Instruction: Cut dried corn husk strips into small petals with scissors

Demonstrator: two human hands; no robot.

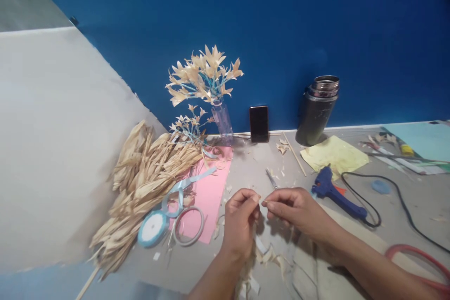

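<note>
Near the table's front middle, my left hand (242,218) is closed in a pinch. Facing it, my right hand (297,207) pinches too, and the fingertips almost meet. Between them shows a tiny pale piece (262,200), too small to name surely. Below the hands lie curled husk scraps (272,258) and thin wires. Just beyond the fingertips rests a slim metal tool, perhaps small scissors (271,179). A blue glue gun (335,195) lies to the right of my right hand.
Left lie dried corn husks (151,183), a pink sheet (213,197), a blue ribbon spool (153,228) and a grey tape ring (189,226). Husk flowers (206,75) stand in a clear vase (222,124). Behind are a phone (258,124) and a dark flask (317,112); the glue gun's cord (397,192) runs right.
</note>
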